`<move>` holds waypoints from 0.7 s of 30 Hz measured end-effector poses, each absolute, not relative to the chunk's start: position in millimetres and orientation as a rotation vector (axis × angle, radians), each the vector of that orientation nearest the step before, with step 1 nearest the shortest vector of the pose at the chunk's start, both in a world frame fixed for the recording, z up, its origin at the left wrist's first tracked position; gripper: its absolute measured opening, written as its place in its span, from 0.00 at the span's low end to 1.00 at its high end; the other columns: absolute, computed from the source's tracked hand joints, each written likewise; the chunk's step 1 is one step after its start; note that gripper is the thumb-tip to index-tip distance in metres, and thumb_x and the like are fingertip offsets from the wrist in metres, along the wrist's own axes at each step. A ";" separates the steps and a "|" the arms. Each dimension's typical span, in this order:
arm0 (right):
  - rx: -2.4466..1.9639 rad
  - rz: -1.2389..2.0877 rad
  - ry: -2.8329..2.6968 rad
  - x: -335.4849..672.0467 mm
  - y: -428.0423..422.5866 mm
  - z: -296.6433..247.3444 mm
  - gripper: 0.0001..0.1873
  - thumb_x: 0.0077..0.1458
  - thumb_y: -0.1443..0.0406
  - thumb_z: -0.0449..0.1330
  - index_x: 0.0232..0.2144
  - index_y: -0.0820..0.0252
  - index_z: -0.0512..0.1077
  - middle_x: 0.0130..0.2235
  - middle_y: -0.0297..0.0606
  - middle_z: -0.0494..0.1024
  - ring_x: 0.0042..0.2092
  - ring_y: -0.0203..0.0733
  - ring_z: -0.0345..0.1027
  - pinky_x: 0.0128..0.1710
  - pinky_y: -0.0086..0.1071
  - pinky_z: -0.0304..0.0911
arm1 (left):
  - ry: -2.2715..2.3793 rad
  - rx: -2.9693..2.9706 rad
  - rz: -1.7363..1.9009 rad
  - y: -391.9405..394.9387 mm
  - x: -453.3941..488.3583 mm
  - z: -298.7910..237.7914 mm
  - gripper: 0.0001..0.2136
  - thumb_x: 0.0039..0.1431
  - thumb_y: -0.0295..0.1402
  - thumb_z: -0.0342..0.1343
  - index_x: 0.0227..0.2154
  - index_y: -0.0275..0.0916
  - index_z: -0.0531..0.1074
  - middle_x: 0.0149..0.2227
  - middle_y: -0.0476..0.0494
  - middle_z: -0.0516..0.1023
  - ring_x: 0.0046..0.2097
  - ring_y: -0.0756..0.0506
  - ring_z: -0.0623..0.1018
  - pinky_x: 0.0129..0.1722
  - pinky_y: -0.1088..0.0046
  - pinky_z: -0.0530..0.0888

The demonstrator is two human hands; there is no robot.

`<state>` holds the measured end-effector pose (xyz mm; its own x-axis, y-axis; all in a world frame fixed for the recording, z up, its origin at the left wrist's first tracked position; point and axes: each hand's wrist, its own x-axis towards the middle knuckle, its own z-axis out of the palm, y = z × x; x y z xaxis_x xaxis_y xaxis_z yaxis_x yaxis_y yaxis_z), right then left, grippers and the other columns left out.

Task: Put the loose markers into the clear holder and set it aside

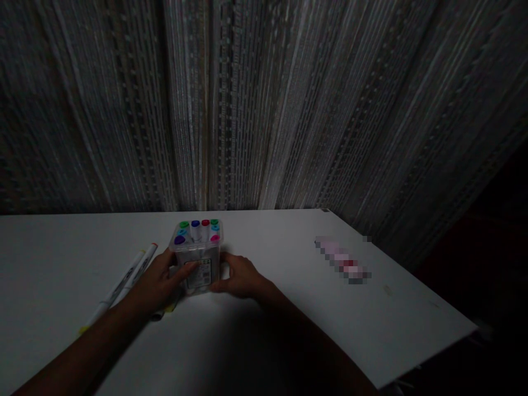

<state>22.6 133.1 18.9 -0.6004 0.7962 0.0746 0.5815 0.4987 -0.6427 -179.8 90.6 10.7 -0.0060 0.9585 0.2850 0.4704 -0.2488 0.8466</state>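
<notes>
A clear plastic box of markers (pixel 198 254) is upright over the white table, its top showing several coloured caps in green, blue, red, purple and pink. My left hand (pixel 161 278) grips its left side, with the thumb across the printed label (pixel 199 273) on the front. On the right side, my right hand (pixel 240 276) holds the box low down, thumb near the bottom corner. Two loose white markers (pixel 124 280) lie slanted beside my left forearm, one with a yellow tip and one with a red tip. Partly hidden beneath my left wrist is another dark-ended marker (pixel 157 316).
The white table (pixel 289 330) runs back to a grey striped curtain (pixel 247 110). Toward the table's right side lies a pinkish, pixelated object (pixel 341 260) whose kind is unclear. The table's right edge drops off into darkness. The whole scene is dim.
</notes>
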 end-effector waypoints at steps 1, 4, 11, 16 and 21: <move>-1.153 0.823 -2.384 22.6 133.3 18.7 0.36 0.36 0.55 0.67 0.50 0.54 0.67 0.44 0.37 0.75 0.42 0.46 0.68 0.37 0.33 0.61 | 1.482 1.752 1.209 91.1 -180.3 9.8 0.27 0.50 0.51 0.52 0.47 0.35 0.66 0.43 0.37 0.74 0.43 0.40 0.75 0.43 0.63 0.73; -1.174 0.806 -2.391 22.4 133.2 18.6 0.35 0.36 0.53 0.67 0.49 0.55 0.67 0.41 0.36 0.75 0.39 0.44 0.68 0.34 0.31 0.60 | 1.494 1.746 1.203 91.9 -181.5 7.9 0.27 0.50 0.51 0.52 0.46 0.35 0.66 0.42 0.37 0.75 0.42 0.40 0.75 0.43 0.62 0.73; -1.155 0.798 -2.388 22.8 132.1 19.2 0.35 0.36 0.52 0.67 0.49 0.55 0.68 0.38 0.35 0.75 0.35 0.41 0.67 0.32 0.29 0.58 | 1.501 1.781 1.207 93.3 -183.6 5.2 0.26 0.51 0.51 0.51 0.45 0.36 0.68 0.43 0.38 0.75 0.42 0.40 0.75 0.43 0.63 0.73; -1.147 0.781 -2.391 22.5 131.4 20.1 0.34 0.38 0.52 0.66 0.48 0.56 0.68 0.36 0.35 0.75 0.34 0.41 0.67 0.31 0.30 0.58 | 1.507 1.785 1.186 93.7 -184.2 5.1 0.26 0.51 0.51 0.51 0.46 0.36 0.67 0.42 0.37 0.75 0.41 0.41 0.75 0.43 0.62 0.73; -1.154 0.785 -2.383 22.2 131.2 20.5 0.34 0.36 0.54 0.67 0.48 0.56 0.68 0.38 0.36 0.75 0.36 0.42 0.68 0.33 0.30 0.60 | 1.509 1.773 1.207 92.6 -182.7 7.0 0.26 0.50 0.52 0.51 0.45 0.35 0.67 0.40 0.37 0.76 0.41 0.40 0.75 0.41 0.63 0.73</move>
<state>22.2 131.2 20.5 -0.5919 0.8009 0.0903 0.5903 0.5071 -0.6280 -182.7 92.6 7.0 -0.0144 0.9552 0.2956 0.4987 -0.2494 0.8301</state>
